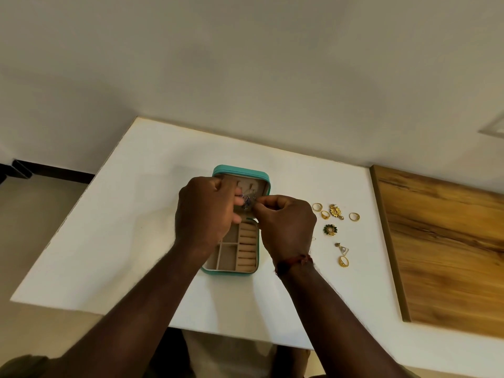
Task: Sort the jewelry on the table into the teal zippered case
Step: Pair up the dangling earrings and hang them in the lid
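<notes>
Head view, case: your teal zippered case (240, 170) is lying open mid-tabletop (131, 219), lid standing up towards you.
Left hand (204, 211): fingers are curling at the lid, likely steadying it; I cannot tell the grip.
Right hand (286, 227): fingers are pinching a dangling earring (247, 201) against the lid, probably hooking it.
Loose jewelry (335, 211): waiting right of the case.

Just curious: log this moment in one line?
case open | right hand pinches earring at lid | left hand: grip unclear | gold pieces on table

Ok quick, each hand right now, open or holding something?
Left hand: curled at the case lid, cannot tell what it holds.
Right hand: pinching a dangly earring.
</notes>
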